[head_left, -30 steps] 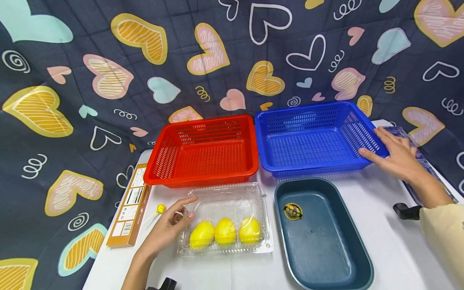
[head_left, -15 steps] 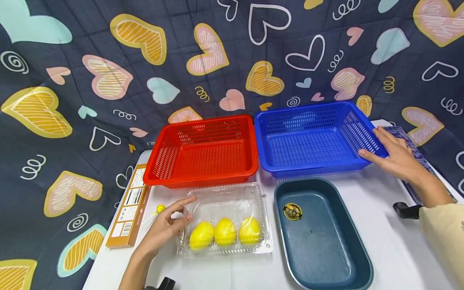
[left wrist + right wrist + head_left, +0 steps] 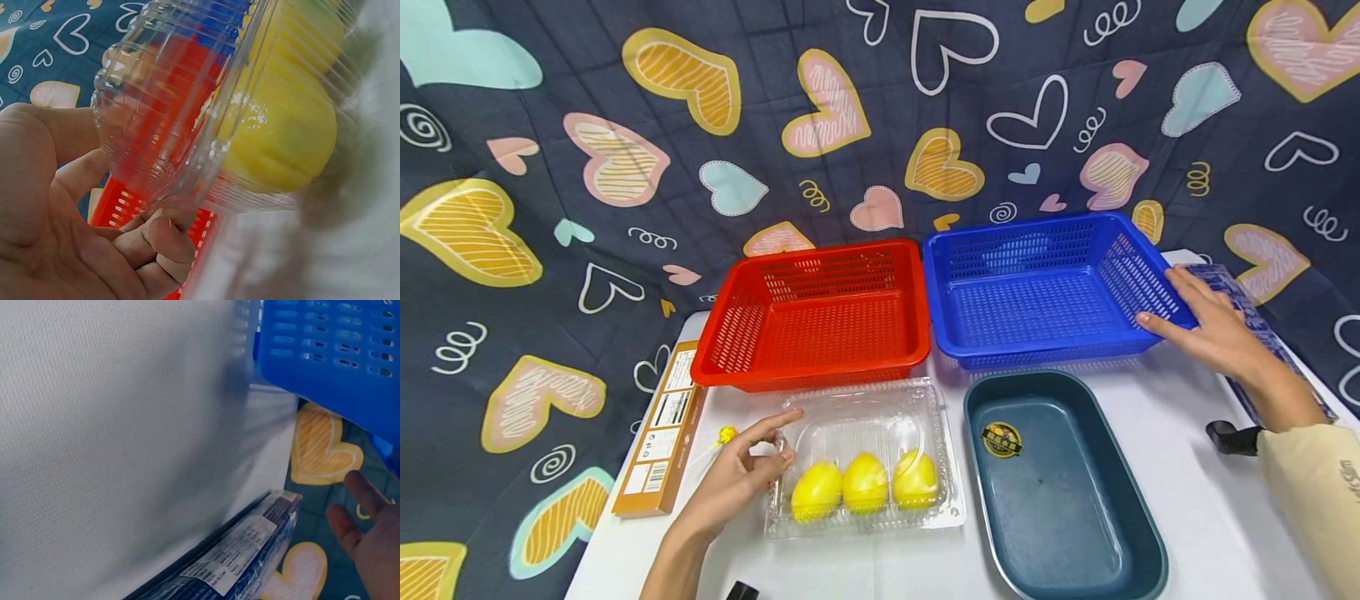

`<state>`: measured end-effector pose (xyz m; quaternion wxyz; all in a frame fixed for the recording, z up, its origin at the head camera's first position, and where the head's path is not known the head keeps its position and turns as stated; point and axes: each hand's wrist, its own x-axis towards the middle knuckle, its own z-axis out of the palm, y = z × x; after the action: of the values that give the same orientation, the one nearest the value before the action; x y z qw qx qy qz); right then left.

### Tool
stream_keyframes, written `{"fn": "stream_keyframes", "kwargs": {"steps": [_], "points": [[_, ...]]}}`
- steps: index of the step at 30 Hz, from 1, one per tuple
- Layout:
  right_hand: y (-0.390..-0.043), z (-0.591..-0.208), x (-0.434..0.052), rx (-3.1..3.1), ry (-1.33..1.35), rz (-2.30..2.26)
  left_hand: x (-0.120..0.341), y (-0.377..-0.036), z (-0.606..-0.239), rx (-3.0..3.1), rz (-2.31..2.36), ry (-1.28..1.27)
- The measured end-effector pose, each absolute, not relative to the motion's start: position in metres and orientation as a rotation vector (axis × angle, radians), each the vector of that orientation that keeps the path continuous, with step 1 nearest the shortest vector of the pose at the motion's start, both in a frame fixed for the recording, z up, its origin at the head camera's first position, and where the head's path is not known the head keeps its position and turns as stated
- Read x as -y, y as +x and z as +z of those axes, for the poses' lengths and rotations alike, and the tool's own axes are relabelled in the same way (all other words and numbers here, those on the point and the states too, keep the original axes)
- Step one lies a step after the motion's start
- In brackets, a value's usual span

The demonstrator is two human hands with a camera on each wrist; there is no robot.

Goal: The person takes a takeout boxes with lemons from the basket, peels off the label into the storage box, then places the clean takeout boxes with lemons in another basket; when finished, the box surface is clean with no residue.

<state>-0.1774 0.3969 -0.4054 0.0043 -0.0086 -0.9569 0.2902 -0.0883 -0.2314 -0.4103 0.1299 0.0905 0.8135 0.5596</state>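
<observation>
A clear plastic clamshell container (image 3: 859, 421) with three yellow lemons (image 3: 864, 482) in its front half lies on the white table. At the container's left side is my left hand (image 3: 730, 477), its index finger and thumb reaching the edge and the other fingers loosely bent. The left wrist view shows that hand (image 3: 81, 231) close beside the domed lid, a lemon (image 3: 278, 128) visible through the plastic. My right hand (image 3: 1217, 333) rests at the right end of the blue basket (image 3: 1037, 342), thumb near the front rim, fingers along the side. Both palms look free of any object.
Left of the blue basket stands a red basket (image 3: 820, 375). A dark teal tub (image 3: 1045, 500) with a round sticker sits in front. An orange-brown box (image 3: 658, 433) and a yellow lollipop (image 3: 727, 434) lie left, and a dark blue package (image 3: 234, 556) lies far right. A heart-patterned cloth hangs behind.
The head view has shifted slightly, so everything sits a little further left. Both hands keep nearly the same places at the container and the blue basket.
</observation>
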Motion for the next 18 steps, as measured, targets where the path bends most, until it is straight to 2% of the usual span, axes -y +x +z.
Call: {"fn": "stream_keyframes", "kwargs": {"steps": [18], "points": [[-0.177,-0.406,-0.396,2.996,-0.044,0.939,0.231,-0.084,-0.377,-2.4,1.569,0.252]]}}
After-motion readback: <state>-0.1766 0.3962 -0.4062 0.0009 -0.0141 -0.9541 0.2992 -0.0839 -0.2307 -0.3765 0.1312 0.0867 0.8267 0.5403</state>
